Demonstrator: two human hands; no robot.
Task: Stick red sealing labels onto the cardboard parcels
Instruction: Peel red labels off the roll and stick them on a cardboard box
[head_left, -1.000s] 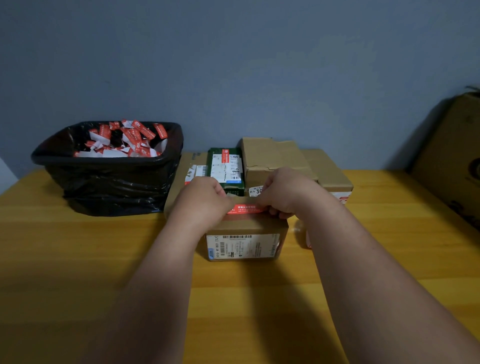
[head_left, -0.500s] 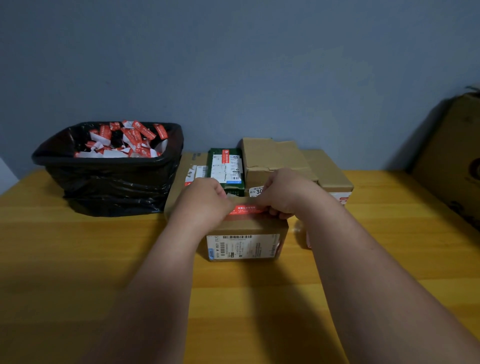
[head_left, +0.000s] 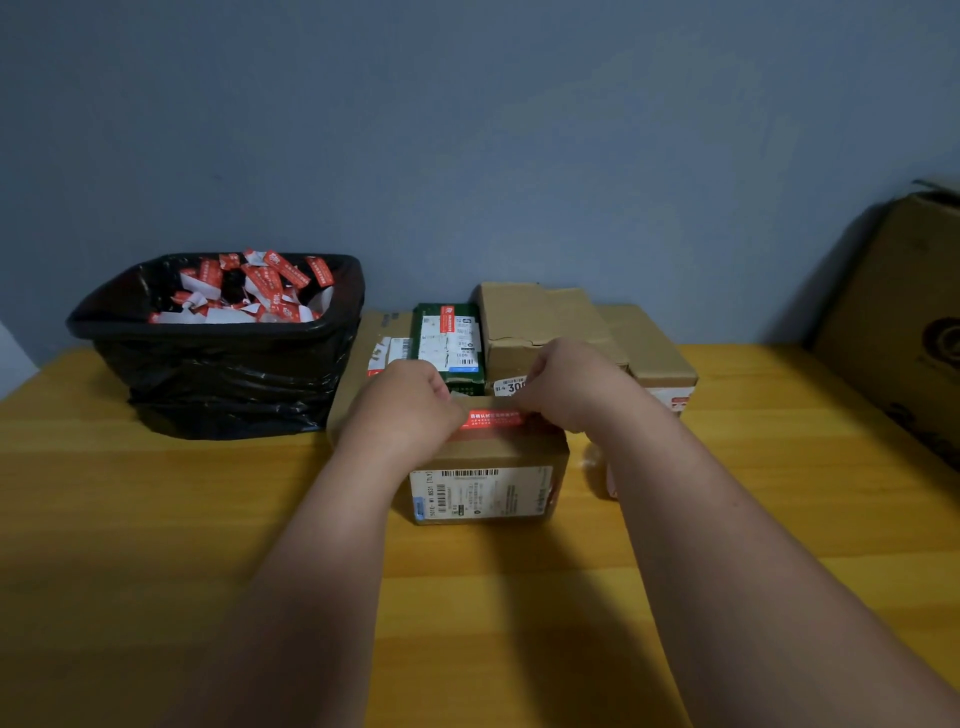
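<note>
Item 1: cardboard parcel (head_left: 485, 457), centre of the wooden table (head_left: 156, 519), white shipping label on its near face. Item 2: red sealing label (head_left: 493, 420) lying across the parcel's top, between my hands. Left hand (head_left: 402, 405), fingers curled, pinches the label's left end; right hand (head_left: 574, 384), fingers curled, pinches its right end. Item 3: green box (head_left: 447, 343) and further cardboard boxes (head_left: 540, 322) just beyond. Item 4: black-lined bin (head_left: 223, 364), far left, holding red-and-white label scraps (head_left: 249, 291).

The white sticker (head_left: 511, 386) on a rear cardboard box (head_left: 540, 332) reads "300".
</note>
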